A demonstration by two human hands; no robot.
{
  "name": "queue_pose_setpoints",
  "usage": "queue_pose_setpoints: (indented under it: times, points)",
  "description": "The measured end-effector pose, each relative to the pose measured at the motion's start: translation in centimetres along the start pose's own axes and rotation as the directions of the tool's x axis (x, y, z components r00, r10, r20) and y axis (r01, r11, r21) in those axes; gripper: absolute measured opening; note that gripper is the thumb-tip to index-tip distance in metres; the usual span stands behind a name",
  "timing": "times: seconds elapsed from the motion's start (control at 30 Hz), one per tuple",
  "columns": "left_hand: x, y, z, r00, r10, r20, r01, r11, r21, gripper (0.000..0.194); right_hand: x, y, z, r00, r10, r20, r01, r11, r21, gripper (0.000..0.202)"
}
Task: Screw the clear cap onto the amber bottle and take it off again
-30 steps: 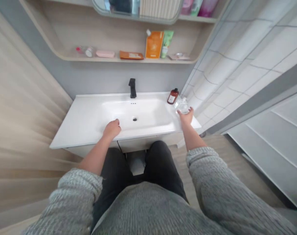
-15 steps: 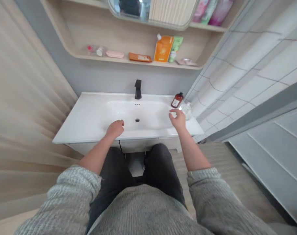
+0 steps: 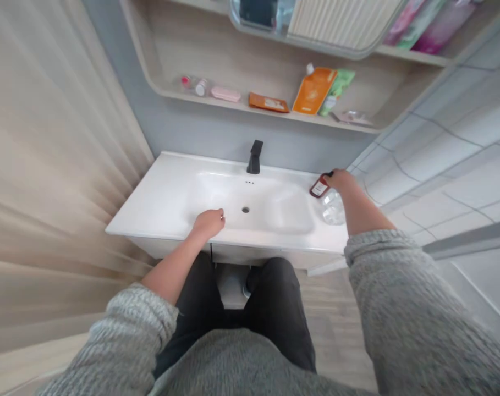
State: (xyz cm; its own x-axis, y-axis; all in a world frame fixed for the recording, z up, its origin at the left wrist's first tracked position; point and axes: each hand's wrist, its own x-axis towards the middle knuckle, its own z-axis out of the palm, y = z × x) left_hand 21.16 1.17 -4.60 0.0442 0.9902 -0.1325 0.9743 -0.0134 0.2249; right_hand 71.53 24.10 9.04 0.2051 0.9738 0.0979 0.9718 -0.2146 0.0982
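Observation:
A reddish-brown bottle [image 3: 318,187] with a white label and a black cap stands at the back right corner of the white washbasin [image 3: 138,203]. My right hand [image 3: 341,180] has its fingers closed around the bottle's cap. Just below that hand is a clear, transparent container [image 3: 332,208], its details blurred. My left hand [image 3: 209,223] hovers over the basin's front left part, fingers curled together. A small bright spot shows at its fingertips, too small to name.
A black faucet [image 3: 254,158] rises behind the drain [image 3: 245,209]. Above it, a wall shelf [image 3: 229,110] holds an orange pouch [image 3: 314,91], a green tube [image 3: 336,92], an orange packet [image 3: 268,103] and a pink case [image 3: 225,94]. Curtains hang at left; white tiles line the right.
My right hand has moved right and back onto the bottle's cap and closed there. The left hand stays curled over the basin's front. The whole view has shifted and tilted.

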Motion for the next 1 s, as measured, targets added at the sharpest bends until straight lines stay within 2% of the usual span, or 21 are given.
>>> queue_pose_setpoints:
  times: [0.17,0.27,0.37,0.53,0.6,0.67,0.73,0.8,0.83,0.9,0.97,1.0]
  points:
    - [0.2,-0.2,0.3,1.000,-0.006,-0.010,0.006,1.000,-0.007,0.041,-2.0,-0.9,-0.1,0.996,-0.055,-0.069,0.058,0.997,0.052,0.040]
    - [0.3,-0.2,0.6,0.999,-0.015,-0.030,0.015,1.000,-0.002,0.039,-4.5,-1.9,-0.9,0.981,-0.134,-0.138,0.143,0.988,0.059,0.039]
    - [0.5,-0.2,0.5,0.999,-0.017,-0.030,0.016,1.000,-0.019,0.036,-9.0,-3.5,-1.9,0.936,-0.259,-0.237,0.290,0.951,0.106,0.041]
    - [0.1,-0.4,-0.1,0.997,0.035,-0.076,-0.044,0.991,-0.125,0.038,-19.8,-7.2,-3.1,0.866,-0.416,-0.276,0.482,0.840,0.249,0.038]
    - [-0.6,0.6,-0.2,0.982,0.107,-0.155,-0.144,0.958,-0.247,0.040,-24.0,-8.9,-3.4,0.849,-0.455,-0.270,0.525,0.783,0.332,0.037]
    - [-1.9,2.8,-0.1,0.946,0.178,-0.272,-0.283,0.863,-0.419,0.050,-27.4,-10.6,-3.8,0.839,-0.474,-0.268,0.544,0.743,0.390,0.038]
    - [-3.7,5.8,0.0,0.892,0.231,-0.389,-0.427,0.715,-0.554,0.075,-30.0,-12.4,-4.2,0.842,-0.472,-0.261,0.539,0.735,0.411,0.039]
    - [-5.6,8.7,-0.1,0.840,0.297,-0.455,-0.531,0.626,-0.571,0.103,-31.8,-14.1,-4.7,0.842,-0.475,-0.256,0.540,0.734,0.412,0.039]
    - [-6.5,9.9,-0.3,0.844,0.265,-0.466,-0.519,0.621,-0.587,0.107,-32.5,-14.8,-5.0,0.840,-0.479,-0.256,0.543,0.732,0.411,0.038]
    - [-8.1,11.1,-0.8,0.876,0.167,-0.453,-0.444,0.646,-0.621,0.102,-33.4,-16.0,-5.7,0.832,-0.492,-0.256,0.554,0.722,0.415,0.037]
    - [-9.3,11.0,-1.4,0.898,0.105,-0.427,-0.383,0.662,-0.644,0.091,-33.8,-16.5,-6.5,0.806,-0.537,-0.250,0.589,0.681,0.435,0.035]
    - [-9.7,10.6,-1.7,0.901,0.111,-0.419,-0.384,0.652,-0.654,0.087,-33.9,-16.5,-7.0,0.773,-0.583,-0.250,0.625,0.634,0.454,0.032]
